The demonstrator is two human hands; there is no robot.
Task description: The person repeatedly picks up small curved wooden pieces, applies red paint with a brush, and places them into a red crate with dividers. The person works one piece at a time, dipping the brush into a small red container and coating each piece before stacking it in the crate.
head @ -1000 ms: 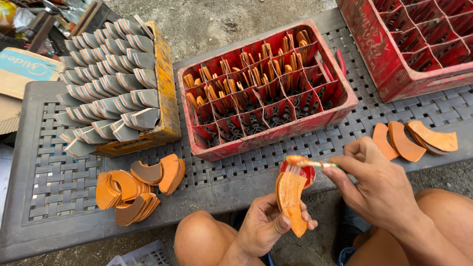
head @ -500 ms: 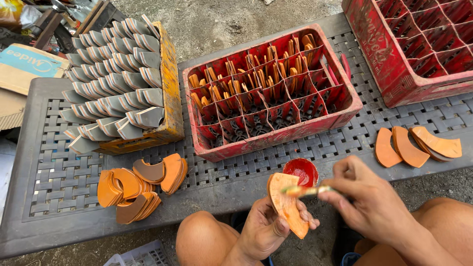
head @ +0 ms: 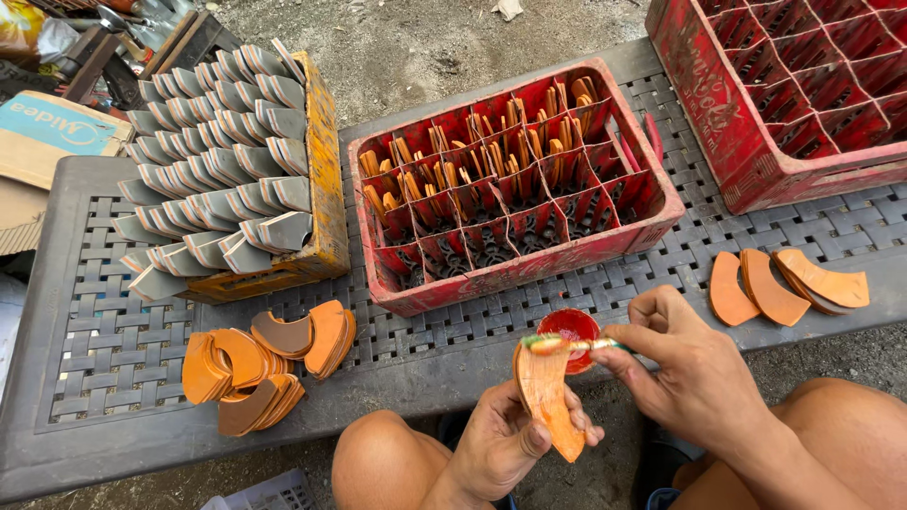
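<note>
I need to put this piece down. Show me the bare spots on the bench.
Bare grid on the bench lies left of the orange pile, and between that pile and the red cup, in front of the middle crate. A smaller gap sits between right hand and the three orange pieces. The back is crowded with crates.

Soft, even daylight, sharp throughout.
Shadows lay faint under the red plastic divided crate (head: 515, 179); the dark grey lattice-topped plastic table (head: 85, 321) bowed slightly at the frame edges.

Left hand (head: 501, 444) cupped palm-up, fingers curled; right hand (head: 690, 378) pinching, knuckles up
</note>
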